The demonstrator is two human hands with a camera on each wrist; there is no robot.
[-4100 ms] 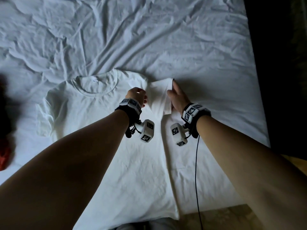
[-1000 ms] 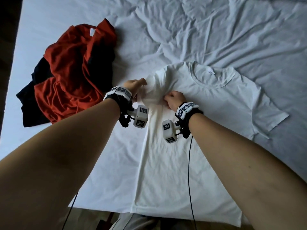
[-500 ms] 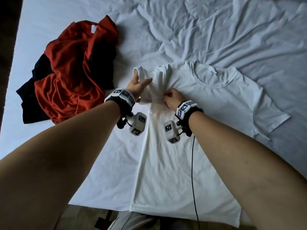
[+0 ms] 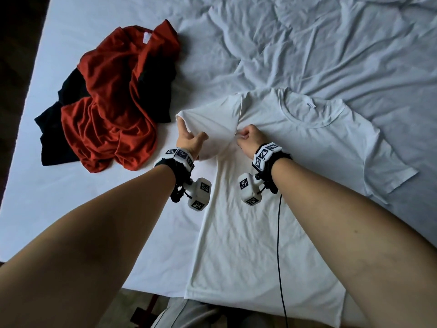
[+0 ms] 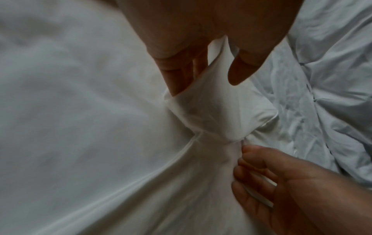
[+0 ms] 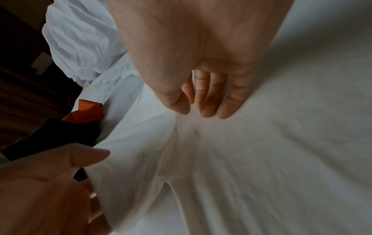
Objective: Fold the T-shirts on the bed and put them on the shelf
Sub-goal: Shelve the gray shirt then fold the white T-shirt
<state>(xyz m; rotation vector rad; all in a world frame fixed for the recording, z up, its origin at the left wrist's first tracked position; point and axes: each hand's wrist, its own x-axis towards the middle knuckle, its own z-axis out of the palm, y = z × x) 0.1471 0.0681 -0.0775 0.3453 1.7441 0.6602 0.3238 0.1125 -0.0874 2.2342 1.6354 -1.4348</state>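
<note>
A rumpled white bed (image 4: 331,43) carries the white T-shirt (image 4: 272,209), flat (a red-and-black heap (image 4: 113,98) beside). Left hand (image 4: 189,138) grips its raised sleeve; right hand (image 4: 248,138) pinches the armpit seam.

Red T-shirt (image 4: 113,95) heap left; bare sheet (image 4: 331,43) beyond.

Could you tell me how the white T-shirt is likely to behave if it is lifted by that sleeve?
Probably floppy: the sleeve drapes in soft folds where the left hand holds it up. Likely light, since the white T-shirt rises into a tent under mere pinches, the right hand gripping near the armpit. It would probably sag and trail across the bed.
</note>
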